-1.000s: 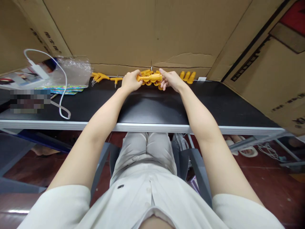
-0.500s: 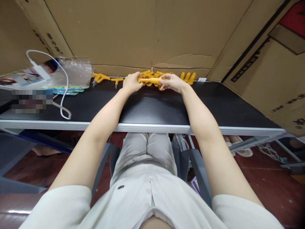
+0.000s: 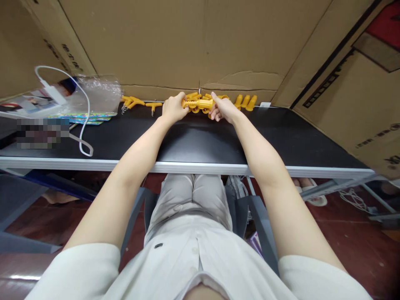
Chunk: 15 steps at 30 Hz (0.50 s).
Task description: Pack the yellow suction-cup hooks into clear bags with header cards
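Between my hands lies a yellow plastic corkscrew sleeve, level, with its narrow ribbed end to the left and its wider end to the right. My left hand is closed round the narrow end, and its fingers hide what sits there. At the wider end is my right hand, thumb raised along the top and the other fingers curled below. Behind and under the sleeve is a pile of yellow corkscrew parts, partly covered by my hands. Left of them lies a T-handled corkscrew with a metal spiral.
More yellow corkscrews lie at the left, near a clear plastic bag and a white cable. Several yellow sleeves stand at the right beside a small white piece. Cardboard walls the black table's back.
My right hand has turned and shifted slightly left, its thumb now raised, and the sleeve's wider end shows more clearly. My left hand has stayed nearly in place.
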Motion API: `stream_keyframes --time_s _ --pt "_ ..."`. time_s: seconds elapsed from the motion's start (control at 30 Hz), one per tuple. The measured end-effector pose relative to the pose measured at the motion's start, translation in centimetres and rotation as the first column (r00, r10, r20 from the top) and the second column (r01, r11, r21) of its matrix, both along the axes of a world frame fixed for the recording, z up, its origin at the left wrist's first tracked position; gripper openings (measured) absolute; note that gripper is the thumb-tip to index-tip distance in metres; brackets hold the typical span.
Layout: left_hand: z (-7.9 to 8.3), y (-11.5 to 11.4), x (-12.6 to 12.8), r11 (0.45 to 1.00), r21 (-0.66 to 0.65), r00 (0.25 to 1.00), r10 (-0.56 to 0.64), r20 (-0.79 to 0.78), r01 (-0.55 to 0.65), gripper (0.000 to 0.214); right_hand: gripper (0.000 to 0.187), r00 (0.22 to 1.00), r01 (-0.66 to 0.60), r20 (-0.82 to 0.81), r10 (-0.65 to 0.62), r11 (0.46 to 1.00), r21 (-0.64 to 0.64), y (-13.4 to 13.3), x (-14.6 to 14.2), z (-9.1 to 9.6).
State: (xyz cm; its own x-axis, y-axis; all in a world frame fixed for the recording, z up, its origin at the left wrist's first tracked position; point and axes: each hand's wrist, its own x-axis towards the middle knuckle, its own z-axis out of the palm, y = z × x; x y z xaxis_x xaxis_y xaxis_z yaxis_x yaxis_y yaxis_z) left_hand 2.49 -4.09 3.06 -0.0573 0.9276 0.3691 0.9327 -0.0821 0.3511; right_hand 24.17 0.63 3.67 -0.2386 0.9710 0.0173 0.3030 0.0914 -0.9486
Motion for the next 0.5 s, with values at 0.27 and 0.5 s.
stream_keyframes --time_s 0.27,0.5 --pt "-0.1 0.4 -0.6 1.000 -0.007 1.000 0.004 0.008 -0.004 0.060 0.026 0.979 -0.159 -0.136 0.154 0.987 -0.032 -1.1 1.0 0.9" --pt "-0.3 0.4 -0.5 1.000 0.028 1.000 -0.004 -0.007 0.004 0.053 0.034 0.992 -0.089 -0.091 0.090 0.996 0.010 -1.5 0.7 1.2"
